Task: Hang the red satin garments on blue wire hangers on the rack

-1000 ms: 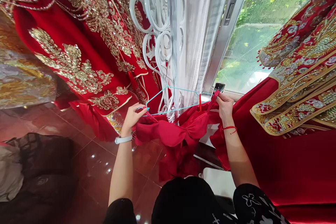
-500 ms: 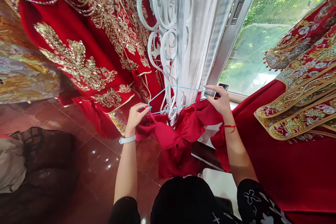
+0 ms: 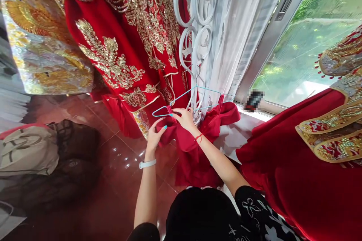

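Note:
A red dress (image 3: 188, 141) with thin straps and loose off-shoulder sleeves hangs on a light-blue wire hanger (image 3: 183, 93). My right hand (image 3: 184, 118) reaches across to the hanger's left end, with fingers closed on the dress near its left strap (image 3: 169, 109). Just below and to the left, my left hand (image 3: 154, 135) has thumb and forefinger at the dress's left sleeve (image 3: 167, 132), gripping its edge. The hanger's left tip sticks out bare past the strap. At the other end the right strap (image 3: 221, 101) sits over the hanger, untouched by either hand.
A white scrollwork rack (image 3: 195, 26) stands behind the hanger, beside white curtains and a window (image 3: 299, 45). Red gowns with gold beading (image 3: 113, 60) hang left, another red garment (image 3: 296, 180) right. A beige bag (image 3: 31, 150) and dark sheer fabric lie at lower left.
My right hand has left the hanger's right end, where it held a small device, now on the window sill, and crossed to the left strap. My left hand has moved down to the sleeve.

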Available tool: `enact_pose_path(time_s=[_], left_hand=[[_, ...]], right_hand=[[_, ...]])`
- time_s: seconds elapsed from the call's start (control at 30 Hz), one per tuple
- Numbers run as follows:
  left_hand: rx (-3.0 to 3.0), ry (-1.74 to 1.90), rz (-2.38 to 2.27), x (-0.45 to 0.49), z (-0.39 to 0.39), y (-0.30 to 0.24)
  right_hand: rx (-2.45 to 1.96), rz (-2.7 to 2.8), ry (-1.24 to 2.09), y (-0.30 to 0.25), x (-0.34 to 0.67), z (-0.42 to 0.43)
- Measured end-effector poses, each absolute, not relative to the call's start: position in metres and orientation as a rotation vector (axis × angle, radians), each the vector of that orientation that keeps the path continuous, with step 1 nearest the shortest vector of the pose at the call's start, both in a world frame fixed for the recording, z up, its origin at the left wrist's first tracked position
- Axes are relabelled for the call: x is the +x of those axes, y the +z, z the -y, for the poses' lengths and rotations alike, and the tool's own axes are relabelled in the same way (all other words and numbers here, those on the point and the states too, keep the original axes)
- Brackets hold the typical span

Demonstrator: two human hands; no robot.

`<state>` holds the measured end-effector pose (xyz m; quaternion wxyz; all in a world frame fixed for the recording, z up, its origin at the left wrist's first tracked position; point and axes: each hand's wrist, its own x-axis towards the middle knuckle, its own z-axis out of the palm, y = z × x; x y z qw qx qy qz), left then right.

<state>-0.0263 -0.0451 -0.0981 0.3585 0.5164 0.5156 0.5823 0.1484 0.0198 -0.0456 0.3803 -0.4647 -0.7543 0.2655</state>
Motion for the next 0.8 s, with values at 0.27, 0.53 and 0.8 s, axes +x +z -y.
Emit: enact_pose_path(time_s=[0.27,0.53,0.8], left_hand=[[1.473,1.537,-1.484,-0.041,0.035,-0.057],[2.258,0.832,-1.498,-0.018,0.006,0.03],[2.235,0.854,-1.402,-0.002,0.005,0.018]], right_hand=[[-1.242,1.839,0.616,-0.056,0.15,-0.014],[-1.264,1.91,0.639,-0.053,0.154,-0.016],[-0.875,1.721,0.564,-0.052,0.217,0.002]])
